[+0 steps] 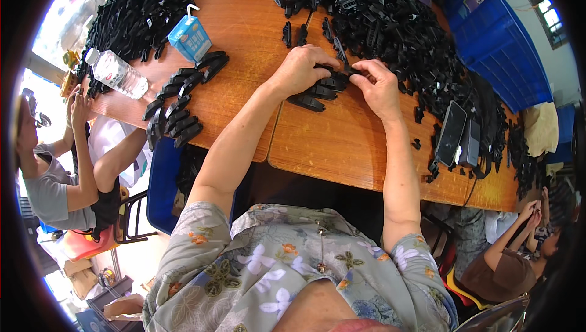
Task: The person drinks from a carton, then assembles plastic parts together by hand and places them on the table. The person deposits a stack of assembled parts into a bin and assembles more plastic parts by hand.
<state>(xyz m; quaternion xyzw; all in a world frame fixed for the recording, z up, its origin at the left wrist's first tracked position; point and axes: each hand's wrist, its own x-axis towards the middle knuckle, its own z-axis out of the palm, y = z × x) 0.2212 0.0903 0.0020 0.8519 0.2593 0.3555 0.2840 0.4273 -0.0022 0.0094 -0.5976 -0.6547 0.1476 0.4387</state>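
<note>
My left hand [300, 68] and my right hand [377, 85] meet over a small black plastic part [345, 71], which both pinch between fingertips. Just under my hands lies a short row of assembled black plastic pieces [316, 95] on the wooden table [342, 143]. A large heap of loose black plastic parts [390, 27] fills the table beyond my hands.
A curved row of finished black pieces [180, 103] lies at the left, near a blue drink carton [190, 38] and a plastic water bottle [116, 74]. A phone [450, 132] and a power bank [470, 143] rest at the right. Other people sit left and lower right. Blue crates [497, 39] stand behind.
</note>
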